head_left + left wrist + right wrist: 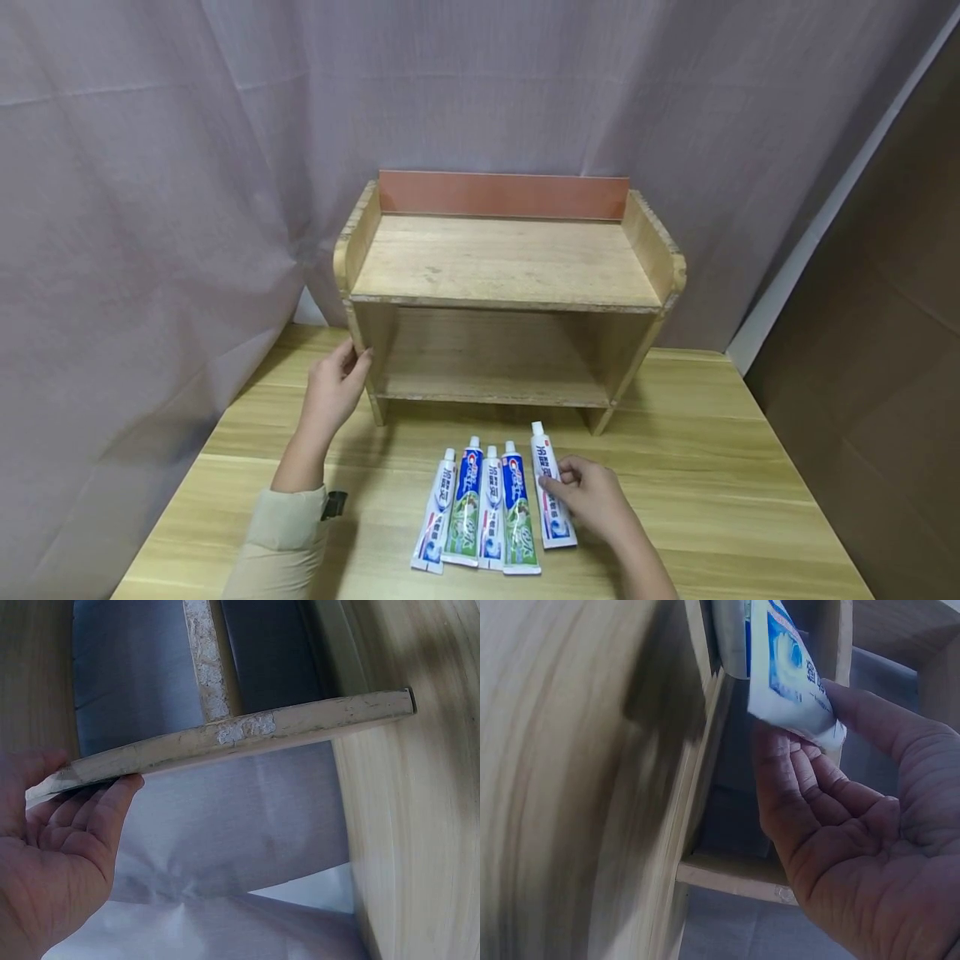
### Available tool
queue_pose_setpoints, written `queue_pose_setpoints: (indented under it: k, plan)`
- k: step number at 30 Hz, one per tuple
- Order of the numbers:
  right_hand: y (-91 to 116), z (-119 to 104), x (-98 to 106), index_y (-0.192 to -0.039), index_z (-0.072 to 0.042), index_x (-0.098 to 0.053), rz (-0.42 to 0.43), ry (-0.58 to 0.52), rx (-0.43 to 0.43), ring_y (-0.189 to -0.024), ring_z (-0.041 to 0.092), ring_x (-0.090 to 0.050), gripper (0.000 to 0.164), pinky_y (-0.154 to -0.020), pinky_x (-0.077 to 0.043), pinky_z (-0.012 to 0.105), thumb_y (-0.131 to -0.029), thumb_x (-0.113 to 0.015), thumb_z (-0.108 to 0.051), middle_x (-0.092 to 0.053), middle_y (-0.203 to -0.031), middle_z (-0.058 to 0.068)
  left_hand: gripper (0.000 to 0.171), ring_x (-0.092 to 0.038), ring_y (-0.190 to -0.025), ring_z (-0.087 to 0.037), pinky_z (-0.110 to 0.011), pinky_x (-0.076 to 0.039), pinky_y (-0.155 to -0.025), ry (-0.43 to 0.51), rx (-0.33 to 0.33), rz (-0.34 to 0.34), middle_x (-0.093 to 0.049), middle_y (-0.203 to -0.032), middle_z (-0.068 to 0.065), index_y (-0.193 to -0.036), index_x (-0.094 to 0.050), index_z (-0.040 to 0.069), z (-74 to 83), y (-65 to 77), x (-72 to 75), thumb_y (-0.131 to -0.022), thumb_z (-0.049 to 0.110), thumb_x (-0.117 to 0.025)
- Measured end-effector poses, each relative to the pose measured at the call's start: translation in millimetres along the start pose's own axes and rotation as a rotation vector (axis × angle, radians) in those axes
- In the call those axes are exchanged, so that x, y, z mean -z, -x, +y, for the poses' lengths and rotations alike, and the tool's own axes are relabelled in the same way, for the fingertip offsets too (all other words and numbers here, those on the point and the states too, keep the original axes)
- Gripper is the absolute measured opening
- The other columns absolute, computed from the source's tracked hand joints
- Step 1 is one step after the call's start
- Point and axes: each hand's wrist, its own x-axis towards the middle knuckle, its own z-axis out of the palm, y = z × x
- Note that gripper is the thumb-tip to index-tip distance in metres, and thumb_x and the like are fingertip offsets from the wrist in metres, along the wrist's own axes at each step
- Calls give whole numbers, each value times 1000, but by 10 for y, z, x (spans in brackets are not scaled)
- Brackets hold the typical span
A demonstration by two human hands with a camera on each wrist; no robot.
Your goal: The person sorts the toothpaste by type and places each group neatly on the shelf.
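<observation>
My left hand [333, 392] pinches the left side panel [172, 748] of a two-tier wooden shelf [510, 262], thumb on one face and fingers on the other. With my right hand [596, 502] I hold a white toothpaste tube [557, 527] between thumb and fingers, its cap pointing toward the shelf. In the right wrist view the tube's flat end [784, 697] shows above my fingers. Left of it, several tubes lie side by side in front of the shelf: white toothpaste [435, 525] alternating with blue-and-green toothpaste [467, 504].
The shelf stands on a wood-grain table [697, 467] with a reddish-brown board [502, 195] along its back top. A grey-lilac curtain [480, 92] hangs behind and to the left. A dark brown panel [877, 333] rises at the right.
</observation>
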Motion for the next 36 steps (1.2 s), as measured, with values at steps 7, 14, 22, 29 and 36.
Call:
queue_pose_setpoints:
  k: [7, 14, 22, 29, 36]
  plan:
    - [10, -15, 22, -96, -5, -71, -1, 5, 0, -66, 15, -60, 21, -56, -55, 25, -84, -81, -20, -66, -76, 0, 40, -66, -114, -36, -46, -57, -94, 0, -8, 8, -67, -124, -23, -133, -62, 2, -6, 8, -9, -103, 28, -57]
    - [8, -17, 37, -92, -9, -71, -1, 36, 11, -66, 14, -59, 22, -59, -52, 24, -84, -82, -25, -65, -75, -2, 40, -66, -114, -36, -46, -57, -95, -3, 1, 7, -67, -124, -23, -132, -62, 1, 0, 6, -8, -104, 28, -57]
    - [3, -33, 78, -94, -8, -72, -5, 19, 28, -67, 15, -58, 22, -60, -53, 24, -84, -82, -25, -64, -75, -1, 42, -65, -115, -36, -46, -56, -95, -7, 6, 6, -66, -126, -23, -135, -61, 1, 5, 3, -11, -104, 29, -57]
    - [6, -83, 111, -96, -7, -72, -2, 19, 43, -68, 14, -59, 26, -61, -54, 25, -84, -82, -28, -65, -76, -1, 40, -66, -114, -35, -45, -57, -95, -14, -6, 8, -67, -124, -23, -133, -62, 2, -10, -5, -19, -104, 29, -56]
    - [8, -95, 117, -95, -7, -73, 7, 14, 40, -68, 14, -61, 25, -62, -55, 25, -82, -84, -26, -67, -76, -1, 38, -66, -114, -35, -45, -57, -94, -9, -10, 15, -67, -124, -22, -133, -62, 3, -14, 4, -15, -103, 27, -57]
